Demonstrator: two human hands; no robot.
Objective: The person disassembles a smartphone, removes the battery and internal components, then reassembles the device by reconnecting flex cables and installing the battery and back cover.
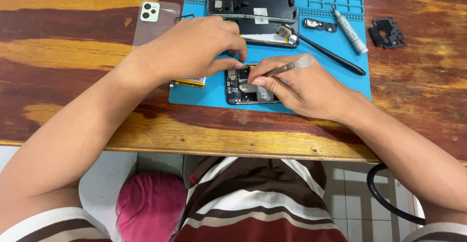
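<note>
The opened phone (248, 90) lies at the near edge of the blue work mat (318, 52), at about 6 o'clock on the mat, its inner boards facing up. Both hands meet over its top end and hide much of it. The left hand (194, 47) comes in from 9 o'clock, fingers curled, thumb and forefinger pressed together at the phone's upper edge; whether they pinch a small part cannot be told. The right hand (301, 84) comes from 4 o'clock and grips a slim metal tool (287, 68) in a pen hold, its tip down on the phone's inside.

Under the left hand a flat battery (190, 82) with a yellow edge pokes out at 8 o'clock of the phone. At 12 o'clock on the mat lie a black phone frame (253, 6) and another dark panel just below it. A black spudger (331, 55) slants across the mat at 2 o'clock, a small black part (319, 25) and a grey screwdriver (351, 30) beyond it.

Off the mat, on the wooden table (73, 52), a clear phone case (155, 23) rests at 10 o'clock and a black camera bracket (386, 33) at 2 o'clock. The mat's moulded compartments along its far rim are mostly covered; their contents cannot be told.
</note>
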